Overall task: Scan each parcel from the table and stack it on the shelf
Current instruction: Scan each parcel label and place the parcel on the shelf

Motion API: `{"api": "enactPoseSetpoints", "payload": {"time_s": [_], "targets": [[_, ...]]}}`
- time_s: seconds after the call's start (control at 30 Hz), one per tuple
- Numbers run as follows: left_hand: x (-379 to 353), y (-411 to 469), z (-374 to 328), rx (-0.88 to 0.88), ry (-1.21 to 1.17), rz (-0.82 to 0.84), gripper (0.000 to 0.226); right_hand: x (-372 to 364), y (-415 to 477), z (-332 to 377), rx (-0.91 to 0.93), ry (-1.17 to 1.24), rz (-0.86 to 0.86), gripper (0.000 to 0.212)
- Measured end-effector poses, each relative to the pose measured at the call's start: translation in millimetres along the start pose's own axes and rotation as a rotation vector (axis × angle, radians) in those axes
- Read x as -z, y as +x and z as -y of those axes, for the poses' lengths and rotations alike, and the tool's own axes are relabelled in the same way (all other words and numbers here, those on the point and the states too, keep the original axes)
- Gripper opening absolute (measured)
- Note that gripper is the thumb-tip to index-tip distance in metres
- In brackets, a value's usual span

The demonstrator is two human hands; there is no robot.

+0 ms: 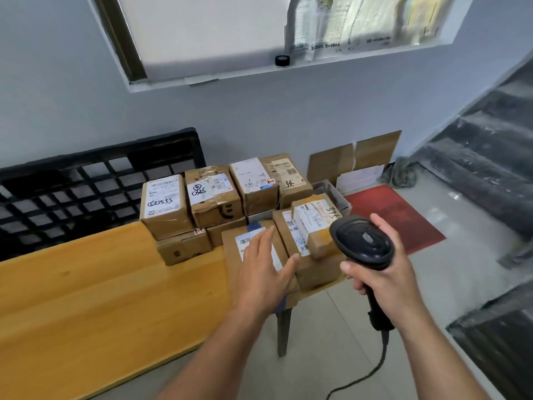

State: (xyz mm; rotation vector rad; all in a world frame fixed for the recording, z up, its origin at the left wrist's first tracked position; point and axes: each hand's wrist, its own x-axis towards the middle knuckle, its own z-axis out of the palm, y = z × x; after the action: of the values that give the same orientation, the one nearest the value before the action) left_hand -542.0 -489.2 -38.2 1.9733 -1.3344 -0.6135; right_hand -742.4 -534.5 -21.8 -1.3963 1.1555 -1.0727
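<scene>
**A:** Which parcel first?

**B:** The flat parcel (230, 256) at the right end of the table (86, 298), under your left hand (264, 272). That hand is relaxed with its fingers straight. I cannot tell whether it hovers over the label or touches it.

**A:** And the right hand (386, 272)?

**B:** It is wrapped round the handle of the scanner (362, 243), at three o'clock from the left hand.

**A:** How do I scan cleanly?

**B:** I'd draw the left hand back toward six o'clock. That bares the barcode at its eleven o'clock. Then aim the scanner squarely at it. Watch the small box (317, 229) at one o'clock. It sits on another parcel and would probably tip if nudged. Let the cable (380, 362) hang free of the table's edge.
</scene>
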Motion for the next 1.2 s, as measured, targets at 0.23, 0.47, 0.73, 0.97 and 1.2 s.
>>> {"api": "enactPoseSetpoints", "payload": {"time_s": [0.23,0.47,0.73,0.97,1.2], "targets": [[-29.3,52.0,-9.8,0.040,-0.051,0.155,0.071,5.3,43.5,-16.1,-0.061,-0.037,-0.029,0.090],[-44.9,60.5,-13.2,0.108,-0.006,0.236,0.067,6.6,64.8,-30.2,-0.145,-0.046,0.052,0.092],[-39.2,37.7,-18.6,0.150,-0.098,0.126,0.063,4.0,51.8,-27.4,-0.134,0.004,0.243,0.094],[-8.1,2.8,-38.9,0.284,-0.498,-0.004,0.054,8.0,23.3,-7.4,-0.087,0.047,0.424,0.092],[60.1,-23.0,-43.3,0.248,-0.426,-0.180,0.040,28.1,-6.0,15.5,-0.031,0.193,0.560,0.098]]}}
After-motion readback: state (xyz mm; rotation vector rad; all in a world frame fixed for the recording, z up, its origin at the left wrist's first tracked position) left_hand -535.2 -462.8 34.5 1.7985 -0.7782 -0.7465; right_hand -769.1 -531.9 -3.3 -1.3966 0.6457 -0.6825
